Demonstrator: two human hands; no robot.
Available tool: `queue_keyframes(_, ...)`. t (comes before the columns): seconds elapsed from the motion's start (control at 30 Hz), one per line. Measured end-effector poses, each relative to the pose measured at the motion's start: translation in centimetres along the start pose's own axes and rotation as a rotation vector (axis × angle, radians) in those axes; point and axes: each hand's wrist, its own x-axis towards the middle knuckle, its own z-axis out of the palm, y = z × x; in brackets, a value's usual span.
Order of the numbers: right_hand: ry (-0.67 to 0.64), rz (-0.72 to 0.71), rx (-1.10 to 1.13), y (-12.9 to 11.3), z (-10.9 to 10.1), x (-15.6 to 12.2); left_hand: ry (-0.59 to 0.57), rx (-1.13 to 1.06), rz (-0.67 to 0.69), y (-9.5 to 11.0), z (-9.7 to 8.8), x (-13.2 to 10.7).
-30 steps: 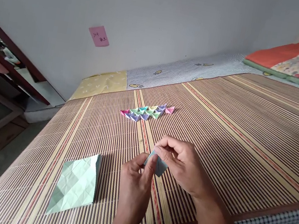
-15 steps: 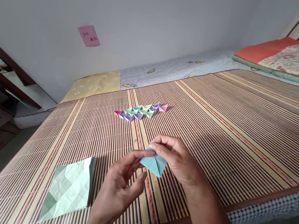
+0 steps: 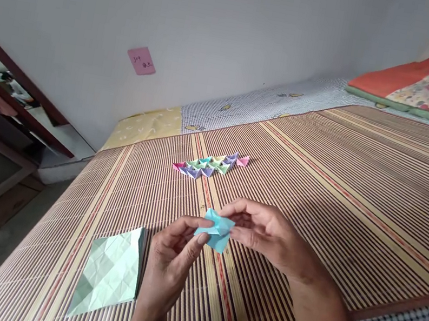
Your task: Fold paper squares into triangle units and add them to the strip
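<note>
A small light-blue folded paper [image 3: 219,242] is held above the striped mat, with its flaps partly raised. My left hand [image 3: 171,257] pinches its left side between thumb and index finger. At its right side, my right hand [image 3: 268,235] has its thumb and fingers closed on the edge. Left of my hands, a creased pale-green paper square [image 3: 109,271] lies on the mat, its right edge lifted a little. Farther back stand several small folded paper pieces [image 3: 209,165] in purple, green, yellow, teal and pink, grouped in slanting rows.
The striped bamboo mat [image 3: 320,167] covers the bed, over a checked sheet [image 3: 244,102]. Folded orange and floral bedding [image 3: 408,86] lies at the far right. A pink note [image 3: 141,60] is on the wall. Dark-framed furniture [image 3: 14,100] stands at the left.
The light-blue paper has gone from a flat folded square to a shape with opened flaps. My left thumb has closed onto it, and my right hand has shifted to its right edge.
</note>
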Motion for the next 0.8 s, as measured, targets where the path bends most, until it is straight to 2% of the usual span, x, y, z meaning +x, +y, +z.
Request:
queue_keyframes(0.3,0.017,-0.117,-0.194,-0.1,0.5,0.0,0.03,-0.069,0.029,-0.2,0.0,0.2)
queue_keyframes(0.43,0.023,-0.133,-0.2,0.2,0.7,0.2,0.058,-0.07,0.015,-0.1,0.2,0.3)
queue_keyframes(0.63,0.164,-0.189,-0.158,0.6,1.7,0.6,0.157,0.022,0.035,-0.2,0.9,0.2)
queue_keyframes(0.8,0.245,-0.187,-0.286,0.2,2.7,0.7,0.259,0.047,0.008,-0.1,2.0,0.1)
